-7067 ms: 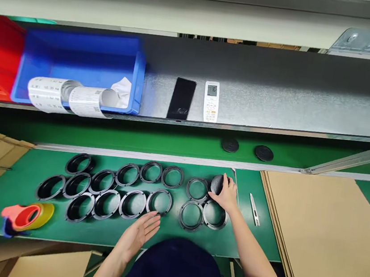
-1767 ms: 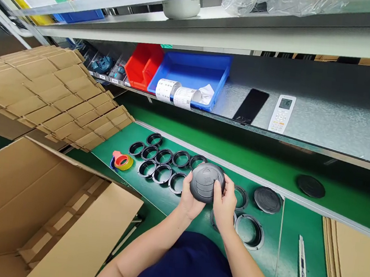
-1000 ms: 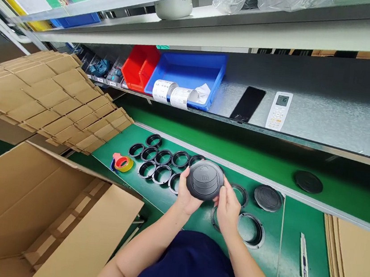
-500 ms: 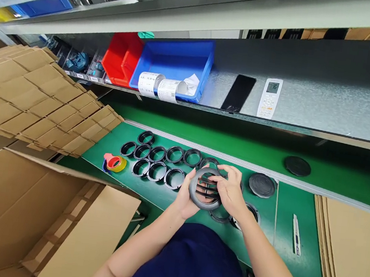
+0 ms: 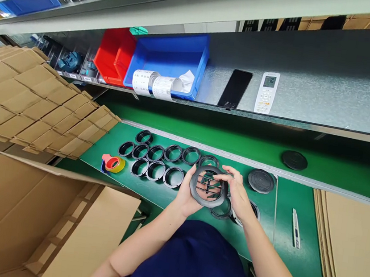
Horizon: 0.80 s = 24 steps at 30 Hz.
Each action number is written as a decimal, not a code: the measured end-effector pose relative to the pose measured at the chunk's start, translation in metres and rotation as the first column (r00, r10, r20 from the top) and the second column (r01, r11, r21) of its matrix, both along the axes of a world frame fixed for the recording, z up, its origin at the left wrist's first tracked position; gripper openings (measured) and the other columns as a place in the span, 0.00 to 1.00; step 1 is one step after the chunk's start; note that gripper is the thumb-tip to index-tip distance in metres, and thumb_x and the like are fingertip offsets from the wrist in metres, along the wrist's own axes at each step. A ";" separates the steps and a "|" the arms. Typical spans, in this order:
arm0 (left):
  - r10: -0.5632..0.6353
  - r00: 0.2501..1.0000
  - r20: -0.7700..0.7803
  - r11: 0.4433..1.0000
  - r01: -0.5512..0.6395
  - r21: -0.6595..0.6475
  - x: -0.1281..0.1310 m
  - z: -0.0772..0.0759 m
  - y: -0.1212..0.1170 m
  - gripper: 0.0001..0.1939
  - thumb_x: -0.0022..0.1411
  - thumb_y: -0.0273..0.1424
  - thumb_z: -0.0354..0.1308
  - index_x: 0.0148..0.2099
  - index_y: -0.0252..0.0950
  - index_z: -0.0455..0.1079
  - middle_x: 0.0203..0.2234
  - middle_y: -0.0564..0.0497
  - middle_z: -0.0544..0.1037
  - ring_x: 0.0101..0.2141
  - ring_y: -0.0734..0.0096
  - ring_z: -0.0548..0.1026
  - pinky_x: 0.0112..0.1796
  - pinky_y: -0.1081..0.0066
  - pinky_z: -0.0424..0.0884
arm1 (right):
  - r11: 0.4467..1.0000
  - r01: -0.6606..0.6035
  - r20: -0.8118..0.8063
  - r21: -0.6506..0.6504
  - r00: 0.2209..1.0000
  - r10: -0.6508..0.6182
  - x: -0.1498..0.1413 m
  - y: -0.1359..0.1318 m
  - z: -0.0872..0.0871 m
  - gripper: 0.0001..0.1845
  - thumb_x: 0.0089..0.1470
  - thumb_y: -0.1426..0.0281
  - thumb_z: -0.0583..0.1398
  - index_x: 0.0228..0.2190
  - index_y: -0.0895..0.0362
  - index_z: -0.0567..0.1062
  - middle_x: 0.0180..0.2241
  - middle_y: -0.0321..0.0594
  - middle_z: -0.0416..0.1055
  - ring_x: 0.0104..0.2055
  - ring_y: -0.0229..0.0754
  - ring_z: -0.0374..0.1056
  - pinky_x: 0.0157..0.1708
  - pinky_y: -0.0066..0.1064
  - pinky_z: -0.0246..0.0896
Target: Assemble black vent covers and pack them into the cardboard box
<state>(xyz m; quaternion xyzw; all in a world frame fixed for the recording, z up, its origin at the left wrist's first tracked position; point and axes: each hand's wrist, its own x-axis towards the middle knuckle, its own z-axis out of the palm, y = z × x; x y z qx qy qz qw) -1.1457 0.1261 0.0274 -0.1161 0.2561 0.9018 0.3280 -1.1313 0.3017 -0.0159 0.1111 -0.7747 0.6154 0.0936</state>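
My left hand (image 5: 186,196) grips a round black air vent (image 5: 207,202) by its left side, with the palm and some fingers behind it, seen through the slats. The vent has a thick ring and thin crossing bars, and it is held tilted above the green bench. My right hand (image 5: 238,193) is at the vent's upper right rim, its fingertips reaching over the rim to the bars. Several black rings (image 5: 173,177) stand in rows on the bench, left of and beyond my hands. Another black ring (image 5: 221,209) lies partly hidden under my right hand.
A tape dispenser (image 5: 113,164) lies left of the rings. Black discs (image 5: 261,181) and a utility knife (image 5: 295,228) are on the right, near flat cardboard (image 5: 353,249). An open carton (image 5: 88,239) stands at left. Overhead, a shelf (image 5: 328,93) holds a blue bin (image 5: 168,51) and a phone (image 5: 235,88).
The vent has turned slightly to face me more, so its bars show more openly. My right hand has shifted from over the bars toward the right rim. The view has moved slightly.
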 end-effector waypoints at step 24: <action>0.052 0.947 0.317 0.887 0.102 -0.450 0.000 -0.071 -0.029 0.25 0.69 0.44 0.53 0.63 0.40 0.61 0.59 0.37 0.66 0.65 0.54 0.57 0.63 0.49 0.50 | 0.600 0.136 0.078 0.788 0.945 -0.317 -0.036 0.012 -0.120 0.49 0.51 0.52 0.64 0.66 0.62 0.55 0.64 0.64 0.49 0.65 0.65 0.48 0.62 0.58 0.44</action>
